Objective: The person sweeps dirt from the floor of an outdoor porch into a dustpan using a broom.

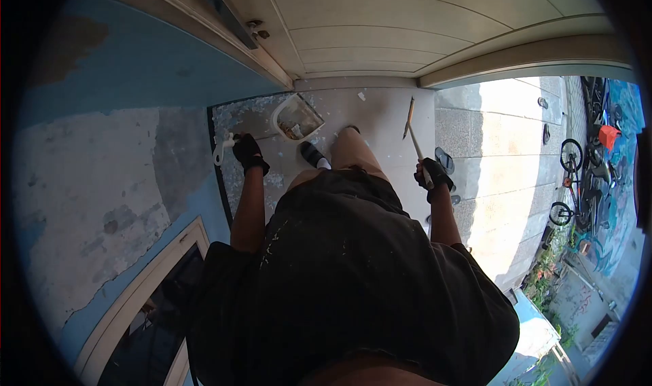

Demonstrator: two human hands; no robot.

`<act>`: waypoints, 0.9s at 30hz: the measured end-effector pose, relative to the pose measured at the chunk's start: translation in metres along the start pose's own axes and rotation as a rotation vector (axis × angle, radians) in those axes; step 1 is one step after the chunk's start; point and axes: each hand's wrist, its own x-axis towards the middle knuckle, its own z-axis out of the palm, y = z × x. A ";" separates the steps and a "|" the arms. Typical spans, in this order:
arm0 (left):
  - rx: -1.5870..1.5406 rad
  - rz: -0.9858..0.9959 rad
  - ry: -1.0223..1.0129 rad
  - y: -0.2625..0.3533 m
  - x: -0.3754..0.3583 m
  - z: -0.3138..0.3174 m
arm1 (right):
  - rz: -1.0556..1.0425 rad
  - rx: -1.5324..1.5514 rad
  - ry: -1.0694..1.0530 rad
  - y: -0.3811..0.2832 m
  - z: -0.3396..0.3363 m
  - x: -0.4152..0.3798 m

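Observation:
My left hand (pixel 248 153), in a black fingerless glove, is closed on the handle of a dustpan. The white looped handle end (pixel 219 152) sticks out to its left, and the off-white pan (pixel 277 118) with debris in it lies to its right. My right hand (pixel 433 177), gloved the same way, grips the pale stick of a broom (pixel 413 141). The broom's thin brownish head (pixel 410 118) points away from me, over the tiled floor.
Paint flakes (pixel 234 114) litter the floor along the peeling blue wall (pixel 122 162). Ahead is a cream panelled door (pixel 367 26). Sandals (pixel 444 160) lie by the step on the right. Bicycles (pixel 571 182) stand farther right. A framed window (pixel 146 304) is at lower left.

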 end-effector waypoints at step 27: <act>-0.113 0.019 -0.044 -0.038 0.130 -0.099 | -0.083 -0.246 0.085 0.145 0.184 0.031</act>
